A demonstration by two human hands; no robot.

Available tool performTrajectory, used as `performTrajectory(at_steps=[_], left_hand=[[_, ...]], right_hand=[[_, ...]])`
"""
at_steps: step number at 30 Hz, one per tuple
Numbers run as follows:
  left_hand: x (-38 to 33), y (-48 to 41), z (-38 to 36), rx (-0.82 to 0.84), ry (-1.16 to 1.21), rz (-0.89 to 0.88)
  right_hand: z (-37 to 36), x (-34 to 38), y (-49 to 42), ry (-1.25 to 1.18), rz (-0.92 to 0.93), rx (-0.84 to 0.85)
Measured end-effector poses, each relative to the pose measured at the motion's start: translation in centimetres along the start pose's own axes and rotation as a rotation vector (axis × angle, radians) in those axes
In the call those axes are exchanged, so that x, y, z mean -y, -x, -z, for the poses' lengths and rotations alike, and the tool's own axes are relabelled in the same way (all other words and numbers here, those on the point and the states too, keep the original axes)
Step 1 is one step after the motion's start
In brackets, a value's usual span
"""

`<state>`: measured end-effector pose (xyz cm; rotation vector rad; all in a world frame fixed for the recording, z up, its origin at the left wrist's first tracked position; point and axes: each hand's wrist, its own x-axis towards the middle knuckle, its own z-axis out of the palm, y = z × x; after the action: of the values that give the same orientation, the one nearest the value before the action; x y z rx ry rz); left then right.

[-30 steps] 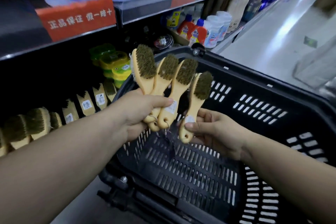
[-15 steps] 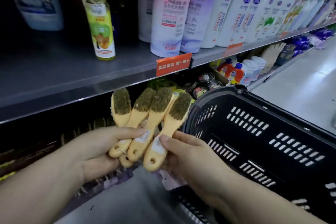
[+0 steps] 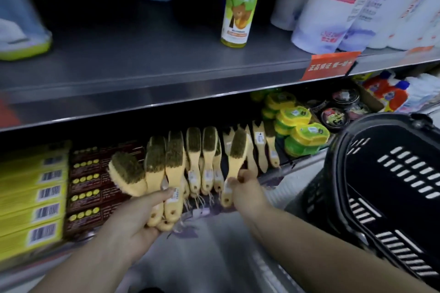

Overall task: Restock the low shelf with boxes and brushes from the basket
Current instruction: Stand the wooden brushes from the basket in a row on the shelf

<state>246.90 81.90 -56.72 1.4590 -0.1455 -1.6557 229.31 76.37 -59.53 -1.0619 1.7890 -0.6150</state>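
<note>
Head cam, only one view here. Left hand (image 3: 133,226) has its fingers and thumb wrapped tight round the handles of a bunch of brushes (image 3: 166,166). It looks like three, fanned out with bristles up, the leftmost one tilting off to the left. The bunch sits right in front of the low shelf (image 3: 292,167), overlapping the stock behind it.

Right hand (image 3: 248,189) is pinching a single brush (image 3: 235,152) by the lower part of its handle, fingers curled in with the thumb on the tag side. That brush stands nearly upright, with its head up against the row of shelved brushes (image 3: 209,147) that lean on the back of the shelf. I can't tell whether it's resting on the shelf.

On the same shelf, left of the brushes, are stacked dark red boxes (image 3: 88,188), then yellow boxes (image 3: 31,197) with barcodes facing out. To the right are green and yellow tubs (image 3: 297,126). The black basket (image 3: 385,173) is off to the right, just beside the shelf edge, tipped towards the camera. I can't see anything inside it from this angle.
</note>
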Motion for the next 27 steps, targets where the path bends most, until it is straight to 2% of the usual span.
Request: performTrajectory(at_steps=[7, 10, 14, 21, 25, 27], left_hand=[[0.7, -1.6, 0.6, 0.042, -0.046, -0.094], [0.6, -2.3, 0.3, 0.067, -0.047, -0.102], [0.4, -3.2, -0.9, 0.123, -0.027, -0.12], [1.2, -4.7, -3.6, 0.185, -0.053, -0.146], [1.4, -5.5, -5.1, 0.193, -0.034, -0.153], [1.2, -6.0, -6.1, 0.174, -0.004, -0.153]], right_hand=[[-1.9, -0.2, -6.5, 0.148, 0.092, -0.124], [-2.2, -0.9, -7.8, 0.186, 0.154, -0.115], [-2.6, -2.1, -8.4, 0.354, 0.245, -0.108], [-2.5, -2.3, -8.4, 0.366, 0.276, -0.142], [-1.5, -1.8, -8.1, 0.424, 0.35, -0.233], [-0.8, -1.4, -7.9, 0.359, 0.335, -0.203]])
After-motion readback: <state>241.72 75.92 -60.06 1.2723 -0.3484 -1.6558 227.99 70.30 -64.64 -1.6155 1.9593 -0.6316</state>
